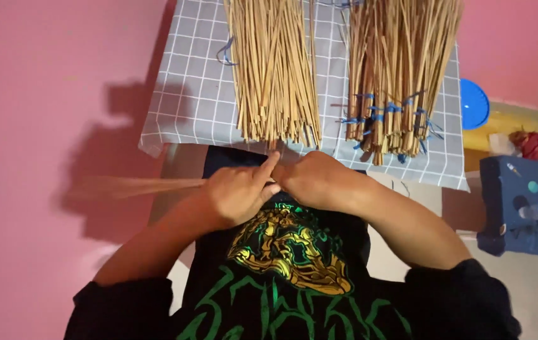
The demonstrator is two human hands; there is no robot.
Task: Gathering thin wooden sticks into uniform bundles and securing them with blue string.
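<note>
1. Closest to the lens, at the bottom centre of the frame, is the person's black shirt (281,277) with a gold and green print; both forearms rise from it toward the middle.
2. At centre, the left hand (239,194) is curled closed around a thin bunch of tan sticks (137,186), which runs out blurred toward the left edge; its forefinger points up toward the cloth.
3. Touching it on the right, the right hand (316,181) is folded over the same end of the bunch, knuckles up. Whether its fingers pinch anything cannot be told.
4. Above the hands, a grey checked cloth (187,94) fills the upper middle. On it a loose sheaf of sticks (275,69) lies with cut ends toward the person, probably for easy reach.
5. Right of that, tied bundles (395,75) bound with blue bands lie apart from the loose ones, seemingly sorted.
6. At the right edge stand a blue round lid (474,104) and a blue box (524,208).
</note>
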